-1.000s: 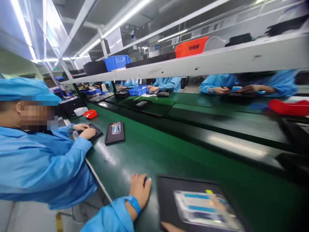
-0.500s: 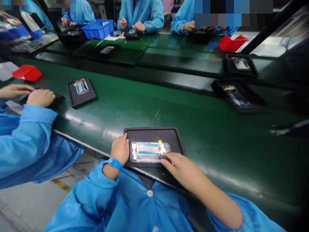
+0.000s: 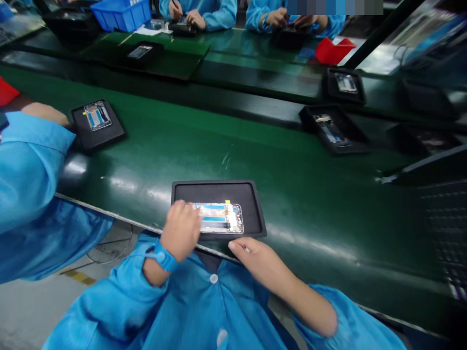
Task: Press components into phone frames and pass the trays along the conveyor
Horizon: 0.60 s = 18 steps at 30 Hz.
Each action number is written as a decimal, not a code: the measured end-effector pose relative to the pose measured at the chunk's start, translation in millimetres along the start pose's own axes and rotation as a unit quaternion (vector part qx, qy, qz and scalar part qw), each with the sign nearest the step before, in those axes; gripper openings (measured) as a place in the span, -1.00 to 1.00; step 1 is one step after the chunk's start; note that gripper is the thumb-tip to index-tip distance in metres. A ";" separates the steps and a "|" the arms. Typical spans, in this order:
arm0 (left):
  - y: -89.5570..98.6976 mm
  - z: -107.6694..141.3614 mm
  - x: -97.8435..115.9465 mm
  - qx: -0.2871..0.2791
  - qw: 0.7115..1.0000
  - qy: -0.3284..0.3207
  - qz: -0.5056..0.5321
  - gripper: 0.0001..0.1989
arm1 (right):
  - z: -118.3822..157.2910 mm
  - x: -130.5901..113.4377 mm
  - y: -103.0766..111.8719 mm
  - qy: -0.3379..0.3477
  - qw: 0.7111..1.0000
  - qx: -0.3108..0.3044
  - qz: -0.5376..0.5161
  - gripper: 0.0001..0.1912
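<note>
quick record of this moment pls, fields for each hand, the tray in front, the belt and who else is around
left hand: left hand lies on the left end of the phone frame, fingers bent
right hand: right hand at the near edge of the black tray, something small at its fingertips, too small to tell
tray: holds the phone frame, lying flat
belt: green belt; another tray with a phone frame to the left
people: blue sleeve at left; co-workers' hands across the line

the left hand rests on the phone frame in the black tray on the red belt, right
Not quite: the belt is green, not red. The head view shows the left hand resting on the silver phone frame, which lies in the black rectangular tray on that belt.
</note>
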<state>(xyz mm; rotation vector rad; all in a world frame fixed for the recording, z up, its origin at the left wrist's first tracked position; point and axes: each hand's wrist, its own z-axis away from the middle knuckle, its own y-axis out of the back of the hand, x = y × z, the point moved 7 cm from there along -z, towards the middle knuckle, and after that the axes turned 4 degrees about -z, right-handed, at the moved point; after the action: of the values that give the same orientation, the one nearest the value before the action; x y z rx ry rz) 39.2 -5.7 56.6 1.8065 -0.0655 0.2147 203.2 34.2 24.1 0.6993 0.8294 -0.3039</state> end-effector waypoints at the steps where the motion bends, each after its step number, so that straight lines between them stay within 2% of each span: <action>1: 0.1 3.9 23.1 -0.012 0.996 -0.078 0.032 -0.74 | -0.6 6.0 -0.3 -0.043 0.998 -0.009 -0.053 -0.72; 2: 0.1 7.9 41.4 -0.018 0.990 -0.128 0.061 -0.76 | -0.9 11.5 -2.4 -0.083 0.990 -0.020 -0.110 -0.71; 4: -2.8 12.5 62.6 -0.019 0.982 -0.159 0.103 -0.80 | -0.9 18.4 -10.7 -0.145 0.961 -0.042 -0.230 -0.67; 7: -8.9 12.7 68.3 0.013 0.982 -0.139 0.125 -0.81 | -1.6 18.1 -22.0 -0.194 0.902 -0.051 -0.382 -0.71; 10: -10.3 10.6 63.7 0.065 0.985 -0.117 0.111 -0.83 | -4.1 17.5 -17.6 -0.219 0.860 0.006 -0.461 -0.76; 12: -13.2 8.4 63.4 0.065 0.989 -0.106 0.084 -0.84 | -7.9 18.3 -4.0 -0.198 0.845 0.076 -0.492 -0.75; 14: -17.8 5.8 65.8 0.040 0.993 -0.099 0.054 -0.86 | -12.0 19.8 14.2 -0.143 0.840 0.155 -0.499 -0.72; 16: -22.0 3.4 68.3 0.011 0.995 -0.094 0.033 -0.86 | -12.9 21.4 32.1 -0.076 0.849 0.239 -0.466 -0.67; 18: -24.9 1.4 69.3 -0.013 0.996 -0.088 0.023 -0.85 | -9.6 21.8 44.0 -0.020 0.868 0.312 -0.384 -0.64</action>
<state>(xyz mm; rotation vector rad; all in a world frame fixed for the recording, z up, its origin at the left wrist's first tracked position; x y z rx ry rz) 111.3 3.9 45.0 1.7966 -0.2325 0.0868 234.0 73.6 22.7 0.9290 0.9492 -1.3529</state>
